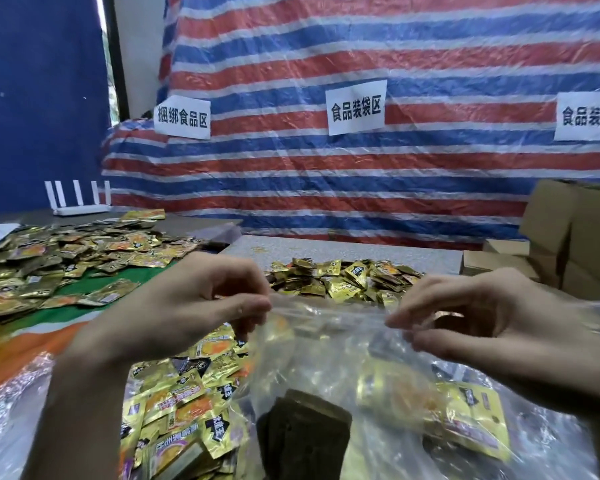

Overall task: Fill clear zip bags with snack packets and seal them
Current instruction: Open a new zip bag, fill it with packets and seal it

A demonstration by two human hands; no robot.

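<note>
Sealing step. Left hand [201, 306] fingers clamp clear zip bag [343, 362] mouth at 9 o'clock; right hand [482, 323] pinches at 3. Snack packets [471, 420] inside. Next, likely: press zip closed along the mouth.

1. Improvised food-packing workshop: striped tarpaulin wall [361, 46] bearing paper zone signs [356, 107], the central one reading "food bagging area".
2. Snack packets [49, 265] heaped on tables [361, 249]; cardboard boxes [568, 237] at right.

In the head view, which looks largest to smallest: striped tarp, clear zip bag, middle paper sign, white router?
1. striped tarp
2. clear zip bag, enlarged by nearness to the camera
3. middle paper sign and white router: about alike, not ranked
</note>
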